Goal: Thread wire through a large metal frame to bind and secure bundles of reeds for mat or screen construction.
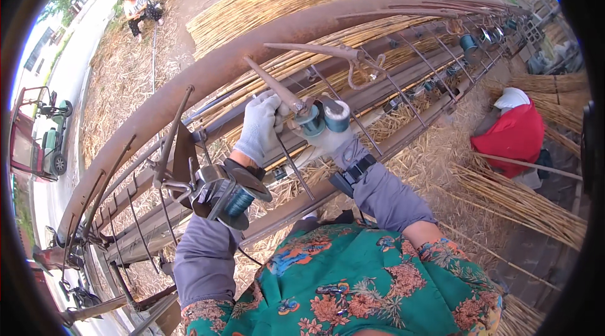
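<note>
Both of my hands wear pale work gloves and are over a rusty metal frame. My right hand (pixel 333 140) is closed around the lower part of a teal wire spool (pixel 338 123), whose pale round end faces up. Touching it on the left is another teal spool (pixel 309 124), at the thick end of a tapered metal spike (pixel 272 82). My left hand (pixel 257 123) is beside that spool, fingers curled together; whatever they pinch is hidden. Below my left hand, a metal holder (pixel 213 186) on the frame carries another teal wire spool (pixel 238 202).
A long curved rusty pipe (pixel 164 93) runs beyond my hands, with thin rods (pixel 372 137) crossing the frame. Reed mats (pixel 252 17) lie behind it. One person (pixel 138 11) sits far left; another in red (pixel 513 140) bends by reed bundles (pixel 523 200) at right.
</note>
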A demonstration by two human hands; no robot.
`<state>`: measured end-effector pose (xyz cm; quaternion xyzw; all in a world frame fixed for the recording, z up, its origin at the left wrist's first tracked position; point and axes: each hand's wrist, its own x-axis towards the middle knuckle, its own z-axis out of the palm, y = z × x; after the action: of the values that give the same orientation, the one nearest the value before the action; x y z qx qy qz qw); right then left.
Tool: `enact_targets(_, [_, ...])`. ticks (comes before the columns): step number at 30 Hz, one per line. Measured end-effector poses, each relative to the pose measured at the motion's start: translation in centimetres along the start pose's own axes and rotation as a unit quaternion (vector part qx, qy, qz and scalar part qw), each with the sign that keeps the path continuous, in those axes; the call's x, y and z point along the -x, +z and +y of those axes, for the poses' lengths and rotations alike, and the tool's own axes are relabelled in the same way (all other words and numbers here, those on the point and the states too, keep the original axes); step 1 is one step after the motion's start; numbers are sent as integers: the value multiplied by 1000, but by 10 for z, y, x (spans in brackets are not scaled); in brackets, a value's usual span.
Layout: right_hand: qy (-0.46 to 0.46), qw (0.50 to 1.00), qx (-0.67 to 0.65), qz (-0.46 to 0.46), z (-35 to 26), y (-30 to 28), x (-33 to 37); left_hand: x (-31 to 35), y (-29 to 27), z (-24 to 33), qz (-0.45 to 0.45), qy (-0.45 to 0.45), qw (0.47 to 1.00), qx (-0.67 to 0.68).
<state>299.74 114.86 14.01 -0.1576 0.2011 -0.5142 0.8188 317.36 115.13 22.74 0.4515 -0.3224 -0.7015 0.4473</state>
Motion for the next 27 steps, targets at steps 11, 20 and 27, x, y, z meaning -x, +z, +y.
enact_targets(11, [183,951,-28,-246,-44,27,162,-40,-7,-17,18,105,967,-232])
enact_targets(20, [88,467,868,-147,-124,97,226,79,85,-57,-354,-67,926,110])
enact_targets(27, [-1,901,376,-214,-178,165,184,113,102,-131,-165,-22,986,-8])
